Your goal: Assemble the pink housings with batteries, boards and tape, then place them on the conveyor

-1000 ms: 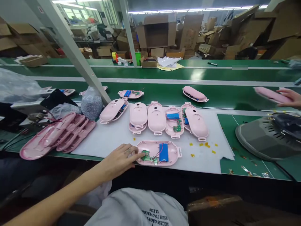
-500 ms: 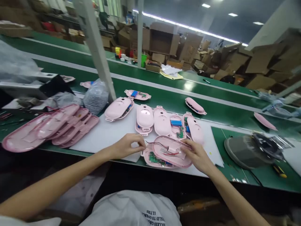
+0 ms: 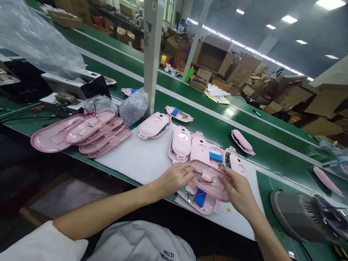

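Observation:
My right hand (image 3: 236,186) grips the right end of a pink plastic shell half (image 3: 217,186), tilted with its hollow inside facing me. Thin dark and red wires (image 3: 206,181) lie inside it. Closed fingers of my left hand (image 3: 178,178) pinch the wire at the shell's left end; the fingertips partly hide it. Beneath the shell, a pink base half (image 3: 209,208) holds a blue battery (image 3: 200,197) and a green circuit board (image 3: 187,194). Just behind stand several pink housings, among them a closed-looking one (image 3: 182,140) and one with an exposed blue battery (image 3: 216,156).
Left lies a stack of pink shell halves (image 3: 91,130), near a filled plastic bag (image 3: 133,107) and a metal post (image 3: 152,54). A grey rounded appliance (image 3: 293,214) stands right. White sheeting (image 3: 130,163) covers part of the green bench. More pink housings (image 3: 243,141) sit farther back.
The view has swung left. The shell half has shifted relative to the base, whose blue battery now shows in front. My left hand has come closer over the shell's left end.

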Available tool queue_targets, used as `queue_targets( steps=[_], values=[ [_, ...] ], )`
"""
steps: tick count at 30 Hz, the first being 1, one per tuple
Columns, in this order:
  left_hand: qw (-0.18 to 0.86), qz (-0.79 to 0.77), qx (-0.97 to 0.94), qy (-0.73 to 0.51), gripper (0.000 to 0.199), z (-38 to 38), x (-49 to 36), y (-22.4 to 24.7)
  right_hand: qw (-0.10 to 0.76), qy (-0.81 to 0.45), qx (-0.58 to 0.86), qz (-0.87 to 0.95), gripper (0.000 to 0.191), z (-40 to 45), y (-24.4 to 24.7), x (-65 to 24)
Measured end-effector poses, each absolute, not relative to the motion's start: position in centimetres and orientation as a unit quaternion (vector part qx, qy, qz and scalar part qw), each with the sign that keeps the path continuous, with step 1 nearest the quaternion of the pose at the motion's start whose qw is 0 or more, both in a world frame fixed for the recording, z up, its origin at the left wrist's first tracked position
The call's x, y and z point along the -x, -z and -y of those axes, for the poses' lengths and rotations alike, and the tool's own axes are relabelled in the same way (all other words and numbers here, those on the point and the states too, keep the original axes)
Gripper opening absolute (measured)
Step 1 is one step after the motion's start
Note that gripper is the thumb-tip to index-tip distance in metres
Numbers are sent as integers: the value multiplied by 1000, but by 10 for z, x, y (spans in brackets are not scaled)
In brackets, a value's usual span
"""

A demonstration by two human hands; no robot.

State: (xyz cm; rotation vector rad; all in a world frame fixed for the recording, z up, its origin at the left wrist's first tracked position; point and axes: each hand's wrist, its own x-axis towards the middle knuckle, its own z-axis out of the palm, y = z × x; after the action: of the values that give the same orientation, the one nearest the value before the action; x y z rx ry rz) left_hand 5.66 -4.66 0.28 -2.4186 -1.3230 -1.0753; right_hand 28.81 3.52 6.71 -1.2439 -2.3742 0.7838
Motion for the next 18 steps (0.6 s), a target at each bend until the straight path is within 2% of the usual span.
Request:
queue_targets(
  steps=[5, 9, 13, 16, 18],
  values=[
    [-58, 432, 809, 395, 10, 36, -60, 0, 221, -248, 474, 815, 33, -29, -59, -285],
    [-102, 493, 703, 502, 4, 35, -62, 7, 202, -267, 453, 826, 33, -30, -56, -289],
    [-143, 513, 593, 603, 8, 38, -66, 17, 200, -318, 426, 823, 34, -33, -57, -291],
    [-271, 514, 558, 593, 8, 37, -66, 17, 198, -362, 419, 809, 38, -40, -58, -289],
    [-342, 525, 514, 586, 21, 35, -64, 13, 191, -379, 422, 801, 40, -47, -59, -286]
  ],
)
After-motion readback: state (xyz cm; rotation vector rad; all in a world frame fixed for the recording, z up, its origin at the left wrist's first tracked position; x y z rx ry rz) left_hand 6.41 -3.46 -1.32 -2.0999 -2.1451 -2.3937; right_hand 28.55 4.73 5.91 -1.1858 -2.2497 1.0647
